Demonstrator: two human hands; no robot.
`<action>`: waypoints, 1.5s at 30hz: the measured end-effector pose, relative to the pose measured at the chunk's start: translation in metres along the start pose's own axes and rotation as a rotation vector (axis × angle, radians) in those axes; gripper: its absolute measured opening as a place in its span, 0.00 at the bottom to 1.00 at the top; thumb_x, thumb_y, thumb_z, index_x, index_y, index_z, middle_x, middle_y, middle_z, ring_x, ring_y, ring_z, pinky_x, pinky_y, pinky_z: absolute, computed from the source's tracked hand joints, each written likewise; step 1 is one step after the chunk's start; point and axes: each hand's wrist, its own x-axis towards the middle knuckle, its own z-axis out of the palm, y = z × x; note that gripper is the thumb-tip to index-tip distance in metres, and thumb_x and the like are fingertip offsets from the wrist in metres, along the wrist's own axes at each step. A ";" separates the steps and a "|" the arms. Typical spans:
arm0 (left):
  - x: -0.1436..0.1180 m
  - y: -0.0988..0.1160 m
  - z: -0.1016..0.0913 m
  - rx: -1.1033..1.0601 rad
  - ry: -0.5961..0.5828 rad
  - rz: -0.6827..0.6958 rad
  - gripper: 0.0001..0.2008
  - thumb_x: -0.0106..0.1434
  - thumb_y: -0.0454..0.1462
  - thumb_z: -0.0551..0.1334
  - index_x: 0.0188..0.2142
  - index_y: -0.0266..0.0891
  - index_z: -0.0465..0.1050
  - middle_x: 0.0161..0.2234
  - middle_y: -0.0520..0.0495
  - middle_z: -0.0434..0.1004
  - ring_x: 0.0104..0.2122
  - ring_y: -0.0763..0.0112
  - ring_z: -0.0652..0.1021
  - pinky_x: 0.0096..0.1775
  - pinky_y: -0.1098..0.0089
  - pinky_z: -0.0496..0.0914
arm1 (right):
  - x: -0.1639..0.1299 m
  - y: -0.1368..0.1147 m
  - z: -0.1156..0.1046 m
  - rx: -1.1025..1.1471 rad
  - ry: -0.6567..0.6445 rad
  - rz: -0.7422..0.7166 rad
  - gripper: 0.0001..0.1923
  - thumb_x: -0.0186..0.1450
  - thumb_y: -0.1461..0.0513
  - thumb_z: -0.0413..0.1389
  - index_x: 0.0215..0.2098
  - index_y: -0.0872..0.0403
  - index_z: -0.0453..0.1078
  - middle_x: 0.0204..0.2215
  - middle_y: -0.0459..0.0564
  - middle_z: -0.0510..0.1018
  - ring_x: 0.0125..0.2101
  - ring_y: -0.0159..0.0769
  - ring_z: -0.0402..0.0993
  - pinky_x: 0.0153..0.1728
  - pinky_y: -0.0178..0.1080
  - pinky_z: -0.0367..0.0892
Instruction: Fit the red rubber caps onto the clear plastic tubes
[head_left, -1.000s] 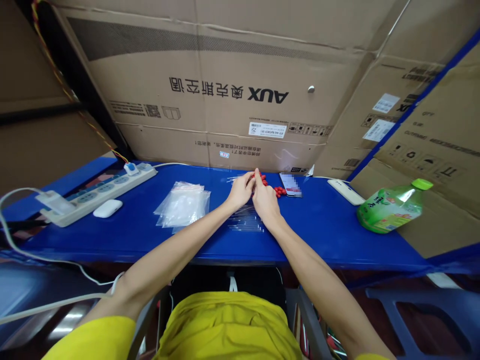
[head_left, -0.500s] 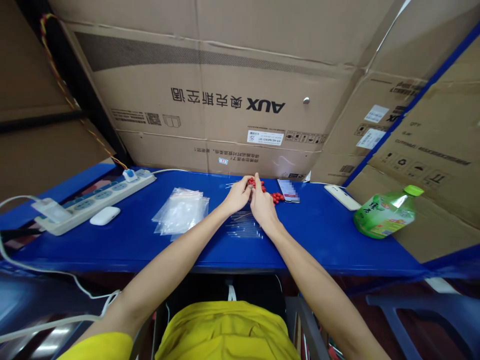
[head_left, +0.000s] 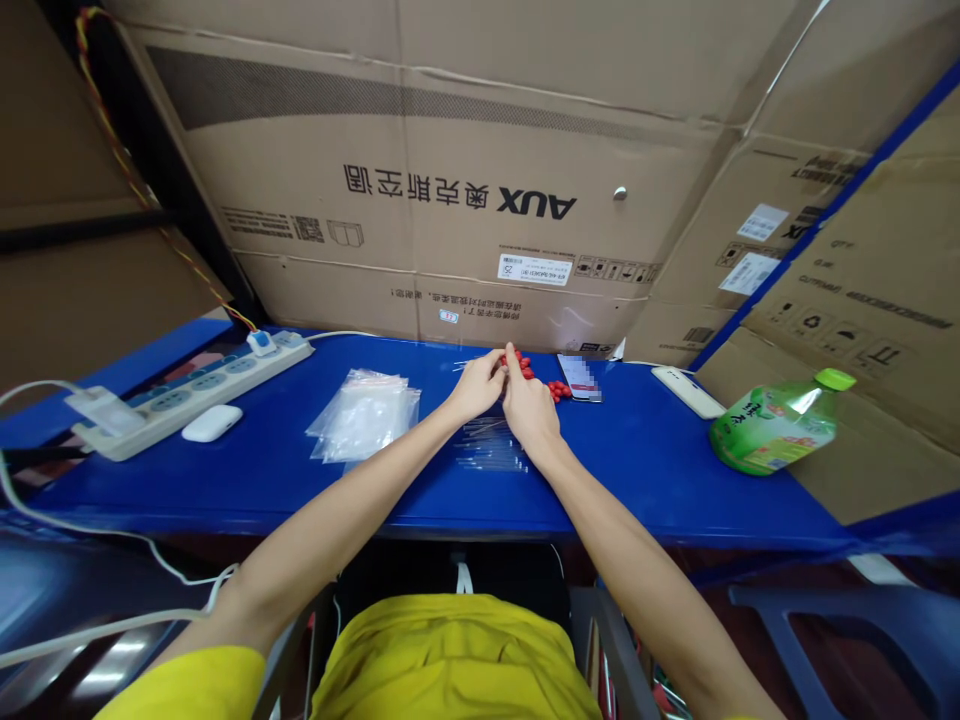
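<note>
My left hand (head_left: pixel 478 387) and my right hand (head_left: pixel 529 402) meet over the far middle of the blue table. The left thumb and fingers are pinched together; what they hold, if anything, is hidden. The right index finger stretches forward beside the left fingertips, and its other fingers curl out of sight. Small red pieces (head_left: pixel 525 362) lie right behind the fingertips, and another cluster of red pieces (head_left: pixel 559 390) sits right of my right hand. Below the hands, several thin clear sticks (head_left: pixel 491 447) lie side by side. A few more pale sticks stick out past my left hand.
Clear zip bags (head_left: pixel 364 418) are piled on the left. Beyond them are a white case (head_left: pixel 212 423) and a power strip (head_left: pixel 199 390) with cables. A phone (head_left: pixel 579 378), a white slab-shaped device (head_left: pixel 688 391) and a green bottle (head_left: pixel 780 425) stand right. Cardboard (head_left: pixel 450 130) walls the back.
The view has shifted slightly. Both hands stay together at the red pieces, with only small finger movement; the things on the table keep their places.
</note>
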 end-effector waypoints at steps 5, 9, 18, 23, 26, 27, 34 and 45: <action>0.001 0.004 0.001 0.019 -0.009 0.012 0.18 0.70 0.30 0.55 0.56 0.36 0.76 0.48 0.40 0.85 0.47 0.58 0.83 0.52 0.61 0.74 | 0.000 -0.001 -0.002 -0.033 0.011 0.001 0.38 0.78 0.65 0.39 0.78 0.56 0.21 0.45 0.65 0.83 0.45 0.51 0.83 0.51 0.53 0.73; 0.001 0.004 0.005 -0.026 0.012 -0.022 0.18 0.70 0.29 0.55 0.55 0.36 0.76 0.51 0.39 0.84 0.51 0.58 0.82 0.56 0.60 0.72 | 0.000 -0.001 -0.002 -0.091 -0.003 -0.014 0.39 0.77 0.65 0.40 0.78 0.57 0.21 0.46 0.67 0.82 0.46 0.51 0.83 0.51 0.52 0.73; 0.004 -0.003 0.015 -0.270 0.070 -0.149 0.14 0.69 0.29 0.56 0.50 0.34 0.77 0.42 0.41 0.85 0.39 0.64 0.81 0.44 0.66 0.75 | 0.001 -0.003 -0.006 -0.152 -0.003 0.006 0.37 0.78 0.63 0.40 0.79 0.53 0.27 0.46 0.65 0.83 0.45 0.48 0.83 0.51 0.48 0.73; 0.004 0.001 0.017 -0.503 0.010 -0.312 0.11 0.71 0.29 0.54 0.44 0.33 0.76 0.33 0.44 0.82 0.29 0.69 0.79 0.36 0.70 0.73 | 0.002 0.000 -0.005 -0.124 0.002 0.018 0.34 0.79 0.61 0.39 0.80 0.48 0.34 0.47 0.63 0.83 0.46 0.49 0.82 0.51 0.48 0.72; 0.002 0.003 0.018 -0.441 -0.001 -0.331 0.12 0.73 0.32 0.53 0.37 0.35 0.74 0.30 0.44 0.80 0.28 0.68 0.78 0.35 0.68 0.73 | 0.001 0.000 -0.003 -0.090 0.005 0.016 0.32 0.79 0.60 0.38 0.79 0.48 0.41 0.48 0.63 0.82 0.47 0.49 0.82 0.51 0.48 0.71; 0.002 0.003 0.019 -0.370 0.023 -0.314 0.12 0.73 0.33 0.53 0.35 0.36 0.73 0.31 0.44 0.80 0.29 0.67 0.78 0.36 0.68 0.73 | 0.001 0.000 -0.003 -0.076 0.012 0.015 0.31 0.79 0.60 0.38 0.79 0.47 0.44 0.47 0.63 0.82 0.47 0.50 0.82 0.51 0.48 0.71; -0.001 0.006 0.010 0.128 0.042 -0.175 0.14 0.74 0.34 0.53 0.34 0.37 0.74 0.36 0.40 0.83 0.37 0.61 0.81 0.45 0.63 0.73 | 0.003 0.004 -0.005 0.071 0.036 0.032 0.28 0.80 0.57 0.37 0.76 0.45 0.56 0.49 0.60 0.83 0.47 0.48 0.81 0.50 0.45 0.70; -0.001 0.015 0.015 0.199 0.035 -0.135 0.14 0.76 0.34 0.49 0.44 0.34 0.73 0.45 0.32 0.83 0.46 0.55 0.83 0.49 0.60 0.73 | 0.009 0.005 0.000 0.288 0.100 0.061 0.27 0.80 0.56 0.38 0.73 0.46 0.61 0.53 0.57 0.83 0.52 0.48 0.80 0.52 0.43 0.69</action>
